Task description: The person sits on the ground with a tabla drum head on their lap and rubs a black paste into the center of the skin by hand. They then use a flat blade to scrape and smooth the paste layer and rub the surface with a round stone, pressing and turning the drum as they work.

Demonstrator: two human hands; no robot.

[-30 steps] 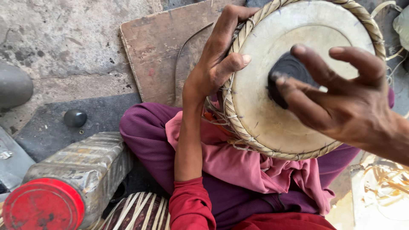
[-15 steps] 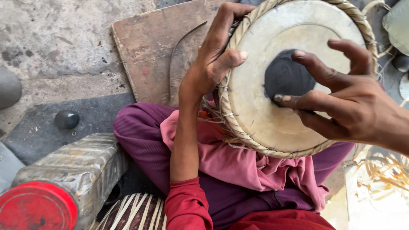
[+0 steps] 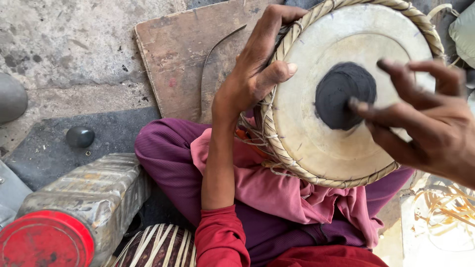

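Observation:
A round hand drum (image 3: 316, 148) with a pale skin, a black centre patch (image 3: 345, 95) and a braided straw-coloured rim rests tilted on my lap, on a pink cloth (image 3: 277, 190). My left hand (image 3: 255, 74) grips the drum's left rim, thumb on the skin, fingers over the top edge. Over the right side of the skin my right hand (image 3: 425, 118) hovers, fingers spread and blurred, fingertips by the black patch, holding nothing.
A worn wooden board (image 3: 173, 54) with a thin curved metal strip (image 3: 208, 64) lies on the concrete floor ahead. At lower left stands a dirty plastic can (image 3: 89, 193) with a red lid (image 3: 44, 242). A second strapped drum (image 3: 158, 247), a small dark round stone (image 3: 80, 136) and loose straw strips (image 3: 445, 207) are nearby.
My right hand has drawn back to the right, uncovering the black patch. The left hand keeps its grip on the rim. The view shifted slightly.

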